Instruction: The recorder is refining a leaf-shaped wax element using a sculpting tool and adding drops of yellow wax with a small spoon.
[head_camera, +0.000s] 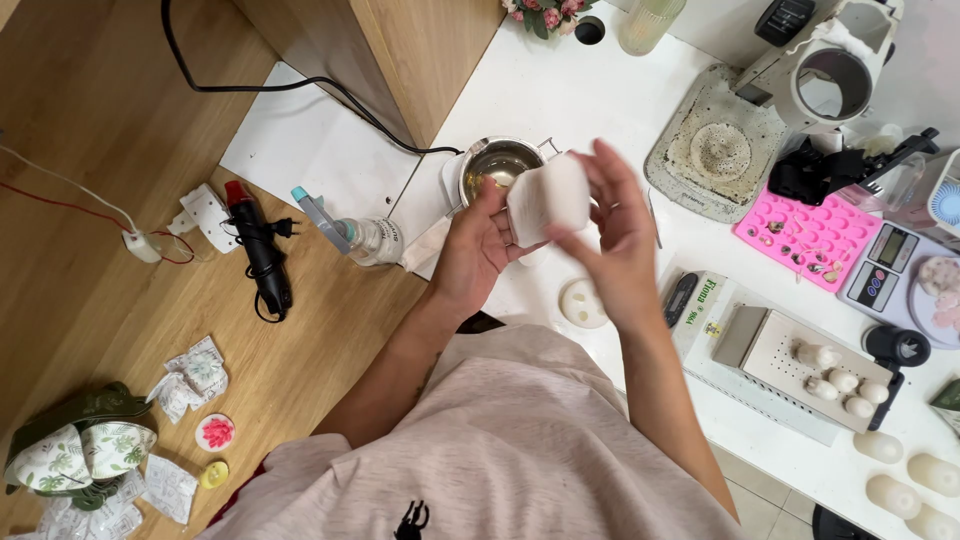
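— What do the hands hold at the centre of the frame?
— Left hand (475, 250) and right hand (612, 240), fingers clamped on a soft white pad (547, 197), possibly tissue, above the round steel pot (497, 162) on the white bench (560, 90).

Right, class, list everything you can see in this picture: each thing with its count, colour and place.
White pad: one, white, held between both hands.
Metal pot: one, silver, on the white table behind the hands.
Silicone mould: one, pink, right of the hands.
Digital scale: one, grey, beside the mould.
Egg-shaped pieces: about five, white, on a grey tray at right.
Round mould: one, white, on the table below the hands.
Bottle: one, clear with blue top, lying at the table edge.
Heat gun: one, black and red, on the wooden floor.
Paper packets: several, white, on the floor at left.
Left hand: holds the pad's left edge.
Right hand: holds its right side.
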